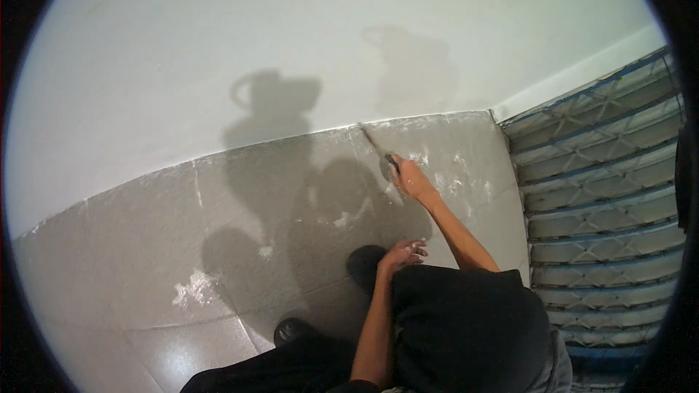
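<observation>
One thin tool (377,146) is gripped by its dark handle (394,164) in the closed right hand (413,178), its tip at the joint between white wall (145,65) and grey tiled floor (145,240). The left hand (403,253) is near the black-clothed knee (444,298), fingers loosely spread; white residue (196,288) marks the floor.

White wall (145,73), top; white-smudged grey tile floor (145,247), centre; light glare (178,364), lower left; metal lattice gate (601,200), right.
</observation>
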Demonstrator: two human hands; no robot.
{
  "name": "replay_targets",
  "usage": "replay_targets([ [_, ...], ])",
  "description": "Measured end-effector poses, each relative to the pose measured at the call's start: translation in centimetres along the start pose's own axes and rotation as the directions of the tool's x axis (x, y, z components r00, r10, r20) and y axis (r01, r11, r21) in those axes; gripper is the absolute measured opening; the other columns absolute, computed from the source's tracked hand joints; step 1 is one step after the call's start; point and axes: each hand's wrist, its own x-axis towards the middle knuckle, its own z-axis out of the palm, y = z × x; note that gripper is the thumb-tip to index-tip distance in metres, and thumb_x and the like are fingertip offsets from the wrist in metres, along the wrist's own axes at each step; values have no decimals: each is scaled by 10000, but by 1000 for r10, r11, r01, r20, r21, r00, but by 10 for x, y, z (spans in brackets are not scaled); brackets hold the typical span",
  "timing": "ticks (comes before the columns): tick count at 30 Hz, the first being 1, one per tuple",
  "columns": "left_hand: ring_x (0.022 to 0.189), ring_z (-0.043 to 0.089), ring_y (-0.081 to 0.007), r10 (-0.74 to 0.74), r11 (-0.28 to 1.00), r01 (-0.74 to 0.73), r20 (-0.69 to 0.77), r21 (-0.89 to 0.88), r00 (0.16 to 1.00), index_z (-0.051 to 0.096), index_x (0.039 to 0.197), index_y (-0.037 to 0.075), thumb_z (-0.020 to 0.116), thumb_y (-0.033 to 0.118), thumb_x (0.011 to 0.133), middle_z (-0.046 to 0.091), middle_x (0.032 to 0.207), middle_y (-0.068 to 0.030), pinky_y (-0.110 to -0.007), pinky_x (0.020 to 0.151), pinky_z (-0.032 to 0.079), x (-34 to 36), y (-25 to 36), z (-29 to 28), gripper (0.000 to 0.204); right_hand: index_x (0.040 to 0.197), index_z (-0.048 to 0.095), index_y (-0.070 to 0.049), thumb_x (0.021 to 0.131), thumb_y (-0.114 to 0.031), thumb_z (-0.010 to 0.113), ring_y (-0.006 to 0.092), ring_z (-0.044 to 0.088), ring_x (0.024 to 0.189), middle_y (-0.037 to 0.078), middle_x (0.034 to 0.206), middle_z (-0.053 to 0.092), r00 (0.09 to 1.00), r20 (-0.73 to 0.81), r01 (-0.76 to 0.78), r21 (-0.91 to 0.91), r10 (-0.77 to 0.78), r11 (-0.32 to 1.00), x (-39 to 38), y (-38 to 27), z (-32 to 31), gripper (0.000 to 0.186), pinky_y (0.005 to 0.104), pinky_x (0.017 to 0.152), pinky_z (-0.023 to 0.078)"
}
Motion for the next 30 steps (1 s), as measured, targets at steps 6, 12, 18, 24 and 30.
replay_targets([
  [6, 909, 525, -230, 51, 998, -52, -33, -32, 998, 431, 1153, -4, 525, 353, 818, 529, 996, -135, -362, 778, 453, -17, -2, -9, 499, 1027, 468, 42, 803, -88, 454, 425, 536, 656, 268, 694, 543, 1000, 4, 15, 37, -16, 999, -3, -11, 14, 260, 470, 593, 429],
  [12, 883, 529, -230, -22, 1000, 22, 11, -14, 1000, 422, 1163, 0, 536, 382, 807, 526, 994, -128, -355, 765, 457, -15, 6, -5, 535, 1057, 469, 28, 792, -90, 466, 427, 532, 698, 282, 746, 540, 998, -59, -25, -20, 24, 999, -1, 3, 8, 290, 470, 622, 425],
  [18, 866, 525, -220, 67, 998, -67, 101, -3, 993, 423, 1153, -3, 525, 388, 813, 524, 982, -128, -357, 770, 451, 2, 11, 18, 528, 1060, 465, 27, 788, -80, 466, 423, 531, 698, 276, 734, 546, 998, -50, -50, -49, 48, 998, -5, 26, -22, 293, 465, 630, 429],
  [24, 941, 504, -235, 63, 997, -67, 83, 44, 995, 399, 1168, -16, 528, 387, 810, 497, 1039, -132, -360, 794, 439, -2, 9, 4, 554, 1043, 461, 26, 798, -102, 455, 422, 530, 707, 272, 745, 549, 1000, 5, -24, -55, 24, 998, 0, 30, -17, 276, 464, 649, 433],
  [30, 937, 507, -237, 111, 994, -111, 82, -3, 990, 402, 1172, -8, 523, 419, 803, 493, 1055, -133, -365, 797, 441, -11, 4, -5, 578, 1025, 458, 38, 806, -121, 449, 422, 534, 730, 274, 737, 544, 998, 26, -61, 2, 60, 998, 1, 21, -2, 271, 475, 654, 431],
])
